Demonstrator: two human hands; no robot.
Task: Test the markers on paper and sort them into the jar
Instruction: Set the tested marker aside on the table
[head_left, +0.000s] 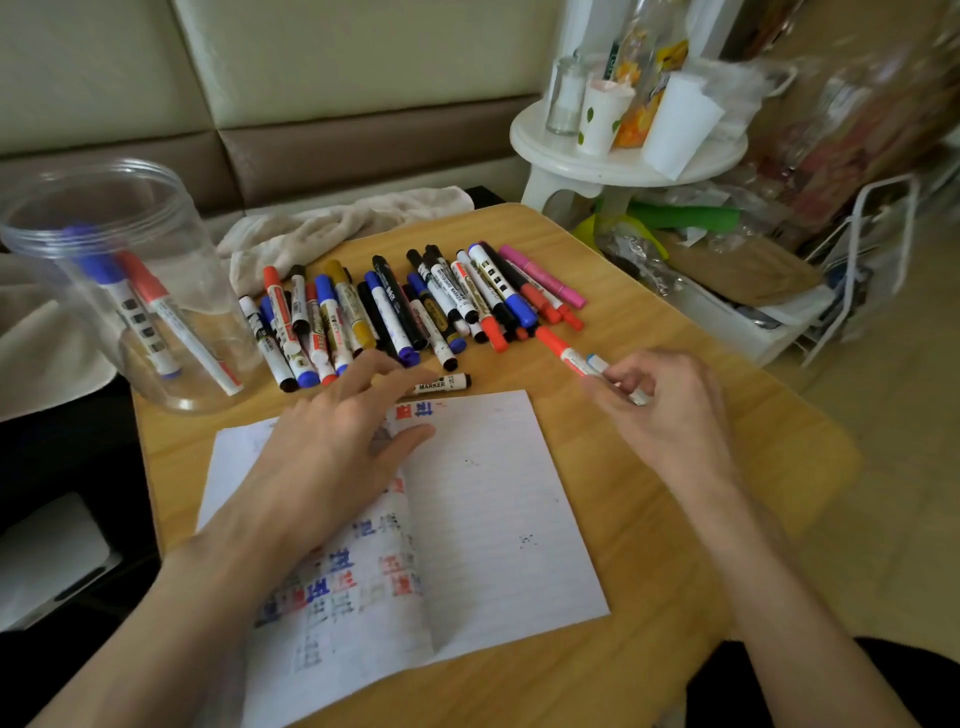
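Note:
A row of several markers (405, 306) lies across the wooden table (649, 467), above a lined sheet of paper (493, 493) covered with red, blue and black test scribbles. My right hand (660, 410) pinches a red-capped white marker (563, 353) just right of the paper's top corner. My left hand (332, 447) rests flat on the paper with fingers spread, the fingertips touching a black marker (447, 383) labelled MARKER. A clear plastic jar (119, 280) stands at the table's left edge and holds a blue and a red marker.
A crumpled beige cloth (332, 228) lies behind the markers. A white stool (623, 156) with cups and bottles stands at the back right, with bags and a white wire rack (872, 270) beside the table. A sofa runs along the back.

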